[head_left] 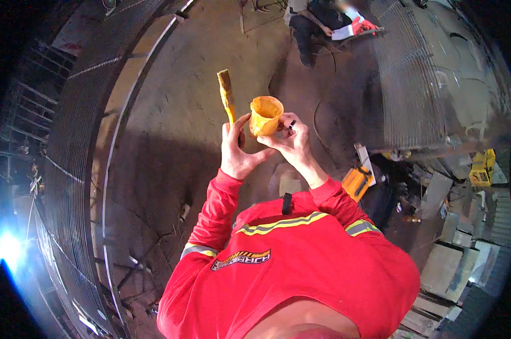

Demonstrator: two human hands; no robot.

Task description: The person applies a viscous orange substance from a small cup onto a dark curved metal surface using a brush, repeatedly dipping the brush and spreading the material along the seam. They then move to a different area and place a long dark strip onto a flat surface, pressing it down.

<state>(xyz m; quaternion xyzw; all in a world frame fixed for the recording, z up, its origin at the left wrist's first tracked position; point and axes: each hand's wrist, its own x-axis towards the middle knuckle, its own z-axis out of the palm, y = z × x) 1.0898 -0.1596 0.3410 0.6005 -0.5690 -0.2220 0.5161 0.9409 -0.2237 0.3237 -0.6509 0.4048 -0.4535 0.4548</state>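
In my left hand (239,151) is a paintbrush (226,97), bristles pointing up and away from me, its head and handle coated in yellow. Its fingers close on the lower end of the handle, while the thumb reaches out toward my other hand. My right hand (292,139) grips a small yellow-smeared cup (262,120) by its side and base. The cup's open mouth faces up, and its inner wall looks yellow too; how much it contains I cannot tell. Brush and cup are apart, side by side in front of my chest.
Long stacks of dark ribbed metal bars (77,130) run along the left, with another stack (411,73) on the right. A seated person (317,20) works at the far side. Near my right elbow is an orange case (358,182). Metal plates (441,271) lie lower right; a bright glare (9,248) shines at left.
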